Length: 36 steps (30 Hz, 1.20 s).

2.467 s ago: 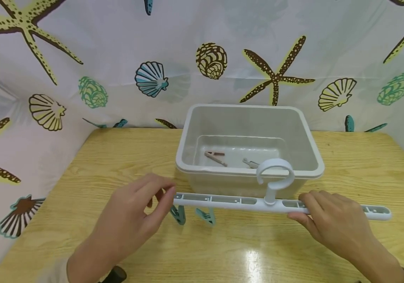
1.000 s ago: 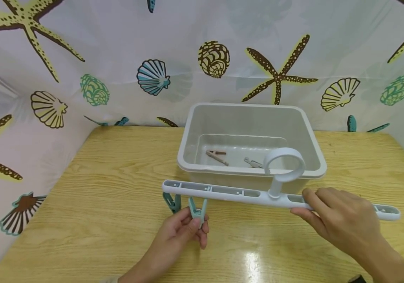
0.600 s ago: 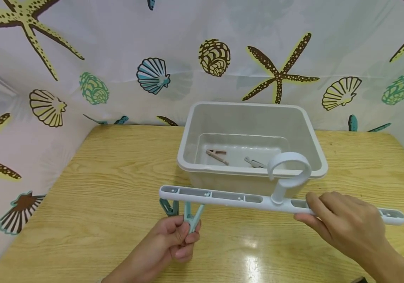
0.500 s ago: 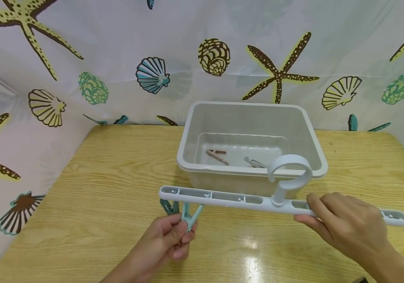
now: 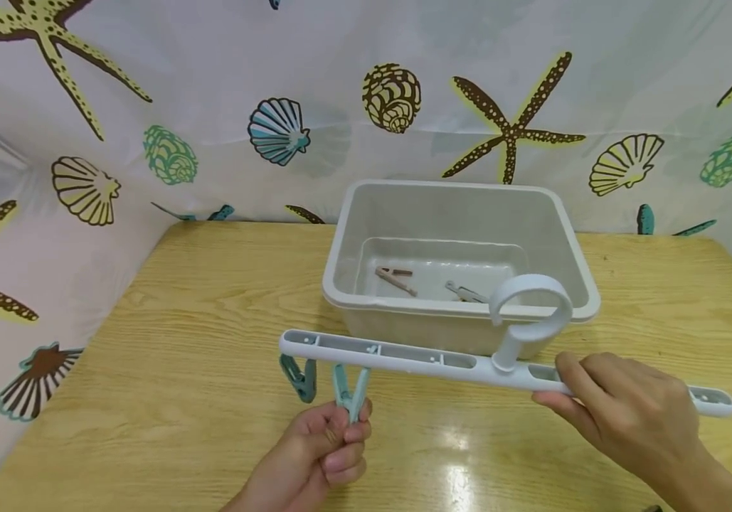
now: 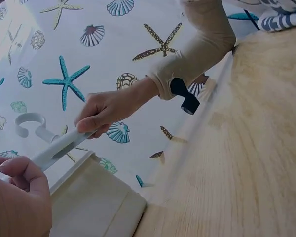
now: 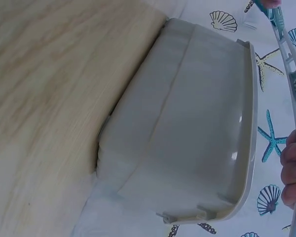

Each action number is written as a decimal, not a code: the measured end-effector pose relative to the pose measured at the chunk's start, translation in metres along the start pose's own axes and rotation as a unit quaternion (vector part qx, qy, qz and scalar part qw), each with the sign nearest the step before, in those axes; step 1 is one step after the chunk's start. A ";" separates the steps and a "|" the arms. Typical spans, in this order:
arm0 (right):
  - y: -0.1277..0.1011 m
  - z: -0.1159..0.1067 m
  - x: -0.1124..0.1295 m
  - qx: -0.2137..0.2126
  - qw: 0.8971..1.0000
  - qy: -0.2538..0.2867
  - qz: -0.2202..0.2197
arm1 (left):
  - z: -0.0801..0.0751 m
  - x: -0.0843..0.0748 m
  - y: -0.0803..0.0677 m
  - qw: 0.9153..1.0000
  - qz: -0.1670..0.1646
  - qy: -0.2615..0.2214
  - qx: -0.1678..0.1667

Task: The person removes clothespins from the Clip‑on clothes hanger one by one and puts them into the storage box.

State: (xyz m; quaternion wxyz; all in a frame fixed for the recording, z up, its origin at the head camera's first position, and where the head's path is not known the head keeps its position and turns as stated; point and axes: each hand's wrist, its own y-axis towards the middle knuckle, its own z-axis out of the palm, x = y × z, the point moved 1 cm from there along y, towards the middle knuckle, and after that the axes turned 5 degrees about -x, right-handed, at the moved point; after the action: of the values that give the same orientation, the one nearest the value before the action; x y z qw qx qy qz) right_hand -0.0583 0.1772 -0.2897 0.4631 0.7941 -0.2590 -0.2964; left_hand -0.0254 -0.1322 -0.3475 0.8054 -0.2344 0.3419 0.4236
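Note:
My right hand (image 5: 634, 412) grips the bar of a white plastic hanger (image 5: 404, 359) right of its curled hook, holding it in front of a bin. Below the bar's left half, my left hand (image 5: 321, 451) pinches a light teal clothespin (image 5: 359, 395) between thumb and fingers, its V-shaped arms pointing up to the bar. A darker teal clothespin (image 5: 301, 378) hangs at the bar's left end, apart from the hand. In the left wrist view, my left hand (image 6: 19, 202) covers the near part of the bar, and the clothespins are hidden.
Behind the hanger stands a pale grey bin (image 5: 417, 323) on the wooden table (image 5: 212, 306). Inside lie a brown clothespin (image 5: 396, 281) and a grey clothespin (image 5: 464, 291). A seashell-print cloth (image 5: 314, 43) hangs at the back and sides.
My left hand has left the bar's left end, moved down and right, and taken hold of the light teal clothespin. The bar has tilted slightly, its left end shifting left and up.

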 end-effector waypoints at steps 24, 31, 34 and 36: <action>-0.017 -0.003 0.002 0.009 1.000 -0.003 0.013 | -0.003 0.001 0.009 0.883 0.322 0.298 -0.169; -0.019 -0.001 0.004 0.006 1.000 0.007 0.015 | -0.010 -0.009 0.010 0.799 0.458 0.357 -0.156; -0.021 0.001 0.005 0.017 1.000 0.014 0.020 | -0.013 -0.010 0.010 0.764 0.494 0.378 -0.173; -0.024 0.001 0.004 0.025 0.999 0.019 0.024 | -0.014 -0.011 0.011 0.734 0.521 0.395 -0.183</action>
State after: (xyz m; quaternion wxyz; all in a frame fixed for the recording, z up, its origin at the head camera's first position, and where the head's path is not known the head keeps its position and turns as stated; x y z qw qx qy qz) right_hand -0.0527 0.1839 -0.3120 0.4547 0.8046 -0.2765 -0.2636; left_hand -0.0440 -0.1417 -0.3498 0.1922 -0.3085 0.6138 0.7008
